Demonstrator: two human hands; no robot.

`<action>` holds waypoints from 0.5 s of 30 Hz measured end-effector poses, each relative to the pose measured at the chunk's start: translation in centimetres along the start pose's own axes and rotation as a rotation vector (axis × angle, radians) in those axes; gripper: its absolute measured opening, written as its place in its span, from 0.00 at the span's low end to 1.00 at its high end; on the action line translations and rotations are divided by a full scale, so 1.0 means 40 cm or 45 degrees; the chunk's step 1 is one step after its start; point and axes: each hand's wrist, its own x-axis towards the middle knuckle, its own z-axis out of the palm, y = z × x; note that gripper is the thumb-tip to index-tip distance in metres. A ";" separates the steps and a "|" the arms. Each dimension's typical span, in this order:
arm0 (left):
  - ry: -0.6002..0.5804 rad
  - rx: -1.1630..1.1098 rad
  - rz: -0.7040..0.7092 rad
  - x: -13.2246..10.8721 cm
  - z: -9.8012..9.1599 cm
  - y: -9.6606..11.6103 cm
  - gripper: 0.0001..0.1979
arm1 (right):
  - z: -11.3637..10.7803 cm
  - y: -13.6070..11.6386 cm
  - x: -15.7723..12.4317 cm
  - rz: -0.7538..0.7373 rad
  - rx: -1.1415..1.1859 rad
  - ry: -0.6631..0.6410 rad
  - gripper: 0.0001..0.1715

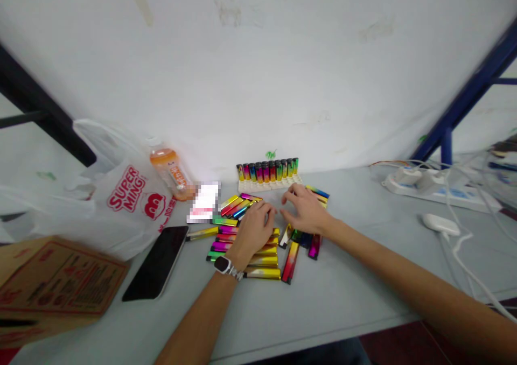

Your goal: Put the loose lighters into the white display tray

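Head cam, one frame.

L hand [253, 229]: palm down on the loose lighters [262, 272], a heap of flat shiny sticks (gold, pink, green, red) lying on the table [343, 300]. Fingers curled over the heap's far edge, touching it; can't tell if any lighter is pinched. Watch [223, 265] on that wrist.

R hand [307, 210]: just beside L hand, fingertips nearly meeting it. Palm down, fingers loosely spread, released, nothing seen in its grasp. A few more lighters lie under and beyond it, some dark-coloured ones at the wrist side.

Heap sits mostly under and nearer than L hand, spreading left to approx. mid-table.

Behind both hands, near the wall: white rack [270, 185] w/ a row of upright lighters [267, 170]. Bare strip of table between rack and fingertips; nothing blocks it.

Left of heap: black phone [156, 264] face up, close to the heap's left end. Further left: plastic bag [123, 206] w/ red print, orange bottle [172, 174] leaning behind it, cardboard box [56, 279] at the table corner.

Right side, well apart: power strip [428, 188] w/ white cables, small white oval device [441, 225]. R forearm lies between these and the heap.
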 end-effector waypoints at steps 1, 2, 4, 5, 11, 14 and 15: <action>0.008 0.022 -0.009 0.001 0.000 0.001 0.12 | -0.002 -0.011 -0.021 -0.081 0.006 -0.035 0.14; 0.017 0.041 -0.018 0.003 0.000 0.003 0.13 | -0.002 -0.018 -0.037 -0.147 0.000 -0.070 0.15; 0.033 0.065 -0.028 0.005 0.001 0.006 0.13 | 0.000 -0.025 -0.050 -0.230 -0.025 -0.126 0.16; 0.041 0.072 -0.029 0.006 0.001 0.006 0.13 | 0.002 -0.024 -0.048 -0.245 -0.045 -0.149 0.18; 0.144 0.064 -0.061 0.004 -0.001 -0.002 0.12 | 0.017 -0.011 0.019 -0.169 -0.195 -0.194 0.19; 0.186 0.039 -0.066 0.003 0.000 -0.009 0.12 | 0.027 -0.008 0.046 -0.095 -0.239 -0.178 0.19; 0.192 0.033 -0.068 0.004 0.000 -0.010 0.12 | 0.032 -0.007 0.054 -0.068 -0.249 -0.172 0.19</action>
